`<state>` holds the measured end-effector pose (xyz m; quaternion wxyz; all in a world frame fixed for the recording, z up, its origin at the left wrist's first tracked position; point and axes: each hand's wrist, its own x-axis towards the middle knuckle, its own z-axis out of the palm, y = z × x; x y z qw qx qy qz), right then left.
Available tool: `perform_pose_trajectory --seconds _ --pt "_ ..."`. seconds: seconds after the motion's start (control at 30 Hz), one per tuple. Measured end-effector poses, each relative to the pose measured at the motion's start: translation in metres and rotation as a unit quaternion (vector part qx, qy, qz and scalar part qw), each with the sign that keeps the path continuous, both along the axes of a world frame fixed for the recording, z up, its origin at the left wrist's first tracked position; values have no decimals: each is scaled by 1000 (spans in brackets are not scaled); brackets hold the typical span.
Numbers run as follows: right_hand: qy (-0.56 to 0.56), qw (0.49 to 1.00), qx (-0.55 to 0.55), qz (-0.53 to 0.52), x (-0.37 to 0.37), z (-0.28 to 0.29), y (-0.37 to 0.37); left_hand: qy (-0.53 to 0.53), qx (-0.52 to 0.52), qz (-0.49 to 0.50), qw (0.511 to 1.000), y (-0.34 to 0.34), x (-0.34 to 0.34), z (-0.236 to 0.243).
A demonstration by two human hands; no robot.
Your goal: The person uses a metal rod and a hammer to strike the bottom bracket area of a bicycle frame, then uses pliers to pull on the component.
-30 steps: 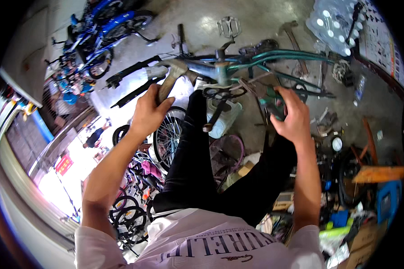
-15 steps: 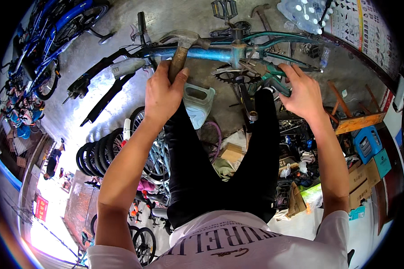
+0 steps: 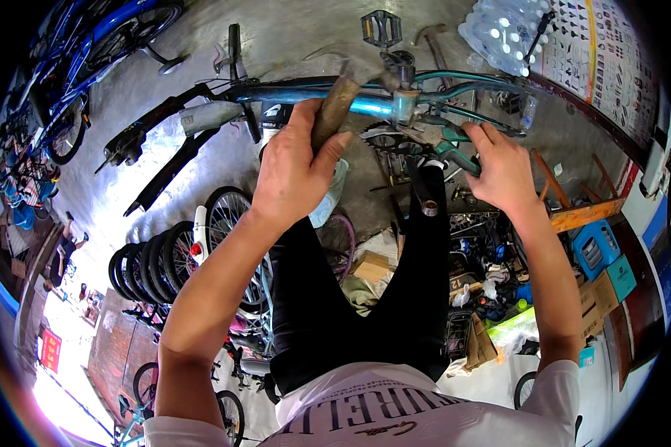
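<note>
My left hand (image 3: pixel 294 171) is closed round the wooden handle of a hammer (image 3: pixel 338 108), whose head is smeared by motion near the bottom bracket (image 3: pixel 405 106) of a blue-green bicycle frame (image 3: pixel 298 92). The frame lies across in front of my legs. Green-handled pliers (image 3: pixel 461 158) are gripped in my right hand (image 3: pixel 503 165). Their jaws reach to just below the bracket, beside the chainring; what they clamp is too small to make out. A crank arm (image 3: pixel 427 192) hangs down towards me, and a pedal (image 3: pixel 381 28) shows on the far side.
Another hammer (image 3: pixel 434 45) lies on the concrete floor beyond the frame. Bundled plastic bottles (image 3: pixel 499 33) are at the far right. Loose tires (image 3: pixel 153 257) stand at left, and blue bicycles (image 3: pixel 101 45) at far left. Right of my legs are a wooden stool (image 3: pixel 585 214) and cluttered parts.
The hammer has swung right, its head now blurred near the bottom bracket. My left hand moved right with it. The right hand keeps its grip on the pliers. The view has shifted slightly.
</note>
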<state>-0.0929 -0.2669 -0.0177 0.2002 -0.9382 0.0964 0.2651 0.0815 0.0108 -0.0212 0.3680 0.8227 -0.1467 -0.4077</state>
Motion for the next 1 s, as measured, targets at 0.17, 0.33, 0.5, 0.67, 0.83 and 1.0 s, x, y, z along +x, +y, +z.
perform_pose_trajectory --seconds 0.17,0.33,0.5,0.67,0.83,1.0 --pt "29 999 -13 35 0 -3 -3 -145 -104 -63 982 -1 7 33" --pt "30 998 -13 44 -4 -8 -4 -102 -36 -119 987 -2 -1 53" --pt "44 998 -11 37 -6 -11 -6 -186 -27 -127 974 -19 15 66" --pt "41 998 -6 41 -4 -8 -7 -328 -159 -52 930 -40 32 91" --pt "42 997 -10 65 0 -4 -3 -192 34 -210 958 -18 8 59" --pt "45 997 -16 65 1 -8 -6 -302 -69 -110 944 -32 35 76"
